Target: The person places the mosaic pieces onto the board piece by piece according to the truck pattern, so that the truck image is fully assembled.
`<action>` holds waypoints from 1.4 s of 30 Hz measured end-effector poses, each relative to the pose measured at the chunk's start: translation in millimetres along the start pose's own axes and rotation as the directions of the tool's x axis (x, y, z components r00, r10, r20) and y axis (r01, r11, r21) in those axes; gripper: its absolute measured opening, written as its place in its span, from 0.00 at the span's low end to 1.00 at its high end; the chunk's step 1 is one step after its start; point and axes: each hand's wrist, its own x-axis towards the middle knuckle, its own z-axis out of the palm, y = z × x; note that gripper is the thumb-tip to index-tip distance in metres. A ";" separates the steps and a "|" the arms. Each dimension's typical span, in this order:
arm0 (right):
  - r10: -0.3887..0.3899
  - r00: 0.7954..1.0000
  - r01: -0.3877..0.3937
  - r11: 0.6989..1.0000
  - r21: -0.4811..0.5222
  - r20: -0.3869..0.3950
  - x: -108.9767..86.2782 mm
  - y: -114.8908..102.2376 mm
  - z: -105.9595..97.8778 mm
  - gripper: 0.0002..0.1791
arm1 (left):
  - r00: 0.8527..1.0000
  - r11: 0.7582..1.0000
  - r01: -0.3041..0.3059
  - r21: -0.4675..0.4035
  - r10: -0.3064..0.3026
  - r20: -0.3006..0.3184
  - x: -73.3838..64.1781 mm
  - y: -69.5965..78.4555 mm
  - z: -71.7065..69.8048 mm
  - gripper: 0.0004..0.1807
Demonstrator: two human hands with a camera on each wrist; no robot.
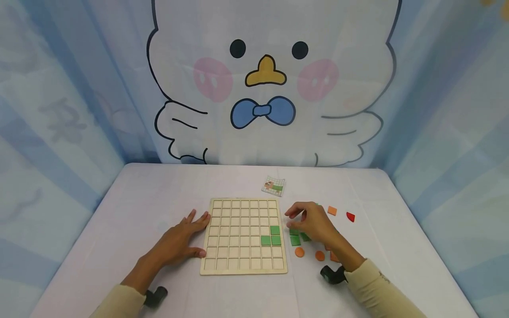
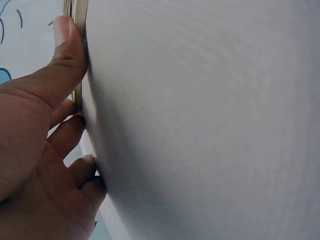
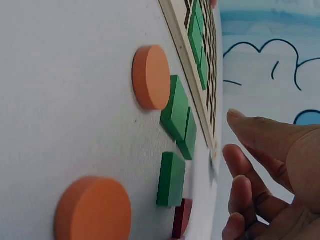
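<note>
A pale wooden grid board point(image 1: 243, 272) lies flat on the table in the head view, with three green square tiles point(image 1: 276, 240) set into cells along its right side. My left hand point(image 1: 179, 240) rests at the board's left edge, thumb and fingers spread; the left wrist view shows its thumb point(image 2: 62, 45) against the board's side. Just right of the board, my right hand point(image 1: 316, 223) hovers over loose green tiles point(image 1: 295, 240), partly covering them. In the right wrist view that hand point(image 3: 265, 175) has thumb and fingers apart, nothing between them, beside green pieces point(image 3: 175, 110).
Orange discs point(image 1: 299, 252) lie near my right wrist, with orange pieces partly under the forearm. Farther right are an orange square point(image 1: 332, 210) and a red curved piece point(image 1: 350, 217). A small picture card point(image 1: 273, 186) sits behind the board. A cartoon-printed curtain point(image 1: 262, 145) hangs behind the table.
</note>
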 end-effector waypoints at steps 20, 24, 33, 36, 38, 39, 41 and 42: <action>0.050 0.997 -0.048 0.998 -0.036 0.056 -4.0 22.2 -1.3 0.06 | 1.000 1.000 -0.004 0.005 0.004 -0.002 0.2 -2.6 0.3 0.61; 0.037 0.997 -0.035 0.999 -0.037 0.071 -4.8 20.2 -0.1 0.06 | 1.000 1.000 0.000 -0.003 0.000 -0.002 0.5 -2.5 -0.1 0.61; 0.013 0.994 -0.009 0.999 -0.039 0.107 -7.0 15.6 -0.1 0.08 | 1.000 1.000 0.001 -0.009 -0.001 -0.002 1.4 -2.9 1.7 0.61; 0.011 0.993 -0.008 1.000 -0.025 0.115 -6.6 13.6 -0.1 0.09 | 1.000 1.000 -0.001 -0.008 0.001 -0.005 1.1 -2.4 1.6 0.61; 0.005 0.994 -0.004 1.000 -0.014 0.111 -6.0 12.5 -0.1 0.09 | 1.000 1.000 0.001 -0.010 -0.001 -0.006 1.1 -2.5 1.5 0.62; -0.003 0.994 0.004 1.000 -0.011 0.108 -5.8 11.7 -0.2 0.09 | 1.000 1.000 0.001 -0.010 -0.001 -0.006 0.8 -2.1 1.3 0.62; -0.009 0.995 0.009 1.000 0.004 0.098 -5.0 9.8 0.5 0.09 | 1.000 1.000 -0.002 -0.008 0.002 -0.007 0.6 -1.5 0.8 0.62; -0.014 0.996 0.013 1.000 0.011 0.092 -4.5 8.7 1.2 0.09 | 1.000 1.000 -0.001 -0.007 0.001 -0.006 0.6 -1.1 0.6 0.62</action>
